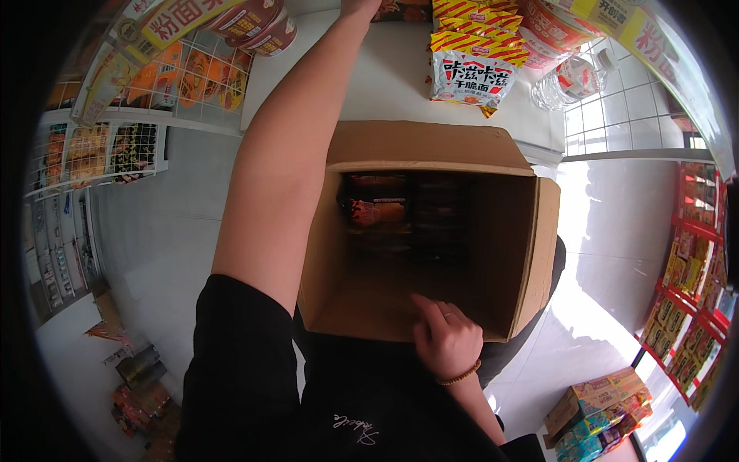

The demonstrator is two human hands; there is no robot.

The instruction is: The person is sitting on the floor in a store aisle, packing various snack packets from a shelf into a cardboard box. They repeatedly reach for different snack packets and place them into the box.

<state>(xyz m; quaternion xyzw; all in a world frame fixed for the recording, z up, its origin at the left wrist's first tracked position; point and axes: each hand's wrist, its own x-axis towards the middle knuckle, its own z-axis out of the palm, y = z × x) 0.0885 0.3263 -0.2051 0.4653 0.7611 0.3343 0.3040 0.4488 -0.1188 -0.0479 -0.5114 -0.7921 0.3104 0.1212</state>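
Note:
An open cardboard box (430,147) stands before me, its far flap against the white shelf (398,86). Dark packets with red and orange print (378,212) lie inside at its far left. My right hand (449,338) is over the box's near edge, forefinger extended, with nothing seen in it. My left arm reaches up and forward across the shelf; only the edge of my left hand (361,7) shows at the top of the picture, its fingers cut off. Just right of it lies a dark patterned packet (401,10). Yellow-and-white crispy noodle bags (476,72) overlap on the shelf.
Dark red instant-noodle tubs (262,29) stand at the shelf's left, and a clear plastic bottle (571,81) lies at its right beside wire mesh. Red racks (687,300) line the right side. Stacked cartons (600,404) sit on the floor at lower right.

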